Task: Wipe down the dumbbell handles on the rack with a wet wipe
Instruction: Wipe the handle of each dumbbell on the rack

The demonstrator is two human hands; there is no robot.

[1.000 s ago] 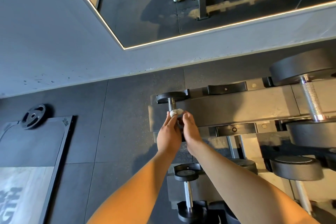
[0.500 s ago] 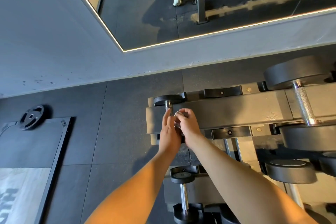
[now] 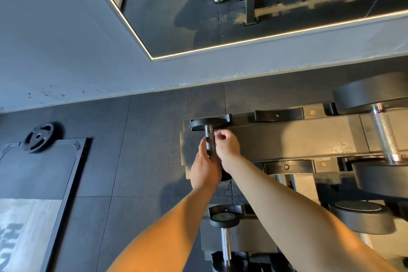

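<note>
Now at the small dumbbell: both hands at its handle

We look down on the rack point(image 3: 287, 139), where the small dumbbell point(image 3: 206, 123) lies at the left end of the top shelf, its far disc in a black cradle. Its dark handle point(image 3: 209, 138) runs toward us and disappears between our hands. Our left hand point(image 3: 205, 170) lies against the handle's left side, fingers stretched along it; we cannot tell whether the thumb closes round it. Our right hand point(image 3: 228, 147) sits just right of the handle with its fingers curled in tight, but we cannot make out the wipe inside them. Further right on the same shelf rests a big dumbbell point(image 3: 385, 137) with a bright handle, and another small one point(image 3: 225, 243) lies on the shelf below. A weight plate point(image 3: 39, 137) lies on the floor, well to the left.
</note>
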